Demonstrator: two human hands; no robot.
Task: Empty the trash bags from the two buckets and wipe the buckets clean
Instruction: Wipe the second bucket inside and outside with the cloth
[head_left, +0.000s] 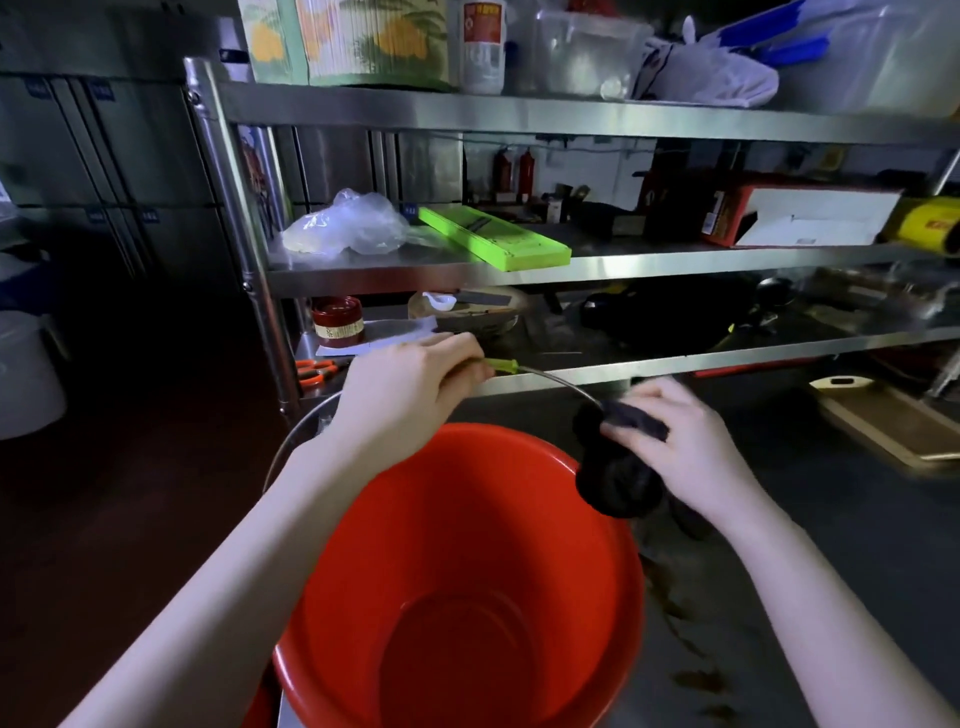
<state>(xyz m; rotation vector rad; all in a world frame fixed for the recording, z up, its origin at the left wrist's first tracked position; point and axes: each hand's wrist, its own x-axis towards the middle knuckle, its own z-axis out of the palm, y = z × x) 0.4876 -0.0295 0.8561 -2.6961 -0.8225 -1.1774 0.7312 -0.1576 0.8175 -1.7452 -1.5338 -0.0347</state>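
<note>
A red plastic bucket fills the lower middle of the head view, its inside bare and without a bag. My left hand grips the green grip of the bucket's wire handle, holding it up above the rim. My right hand holds a dark cloth bunched against the bucket's right rim, where the wire handle meets it. A second bucket does not show clearly.
A steel shelving rack stands right behind the bucket, with a clear plastic bag, a green slicer, a red jar and orange scissors. A steel counter with brown stains lies to the right. A white bucket stands far left.
</note>
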